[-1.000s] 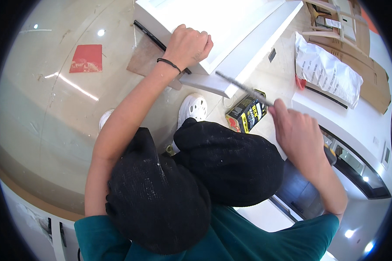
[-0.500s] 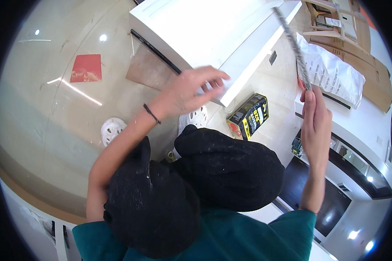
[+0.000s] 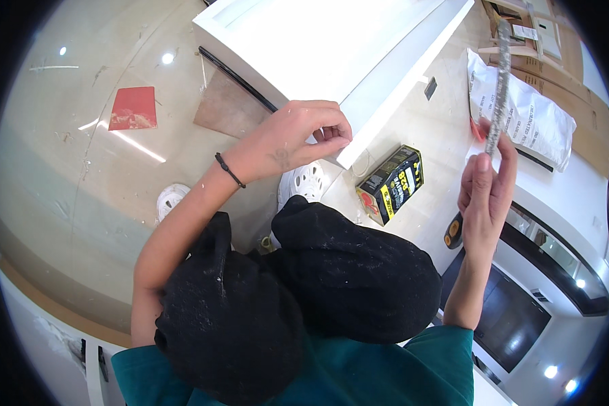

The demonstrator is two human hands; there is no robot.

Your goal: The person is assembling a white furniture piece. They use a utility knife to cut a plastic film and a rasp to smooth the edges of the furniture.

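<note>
A long white panel [image 3: 379, 88] with a raised edge lies ahead of me. My left hand [image 3: 316, 128] is at its near corner, fingers curled in toward the thumb; whether they touch the corner or pinch something small, I cannot tell. Out to the right, my right hand [image 3: 486, 186] grips a long, grey, mottled file [image 3: 499, 91]. The file's blade points up and away, and a black and orange handle end [image 3: 453, 231] shows beside the wrist.
A black and yellow adhesive tin [image 3: 392, 186] stands between my right knee and the panel. A red sheet [image 3: 132, 108] lies on the glossy floor at left. At far right are a white printed sack [image 3: 521, 111] and cardboard [image 3: 589, 115]. My white clogs [image 3: 302, 181] are below the panel.
The file has swung to the right, its tip farther from the panel, and its handle end now shows. My left hand has settled by the panel's corner with its fingers more curled.
</note>
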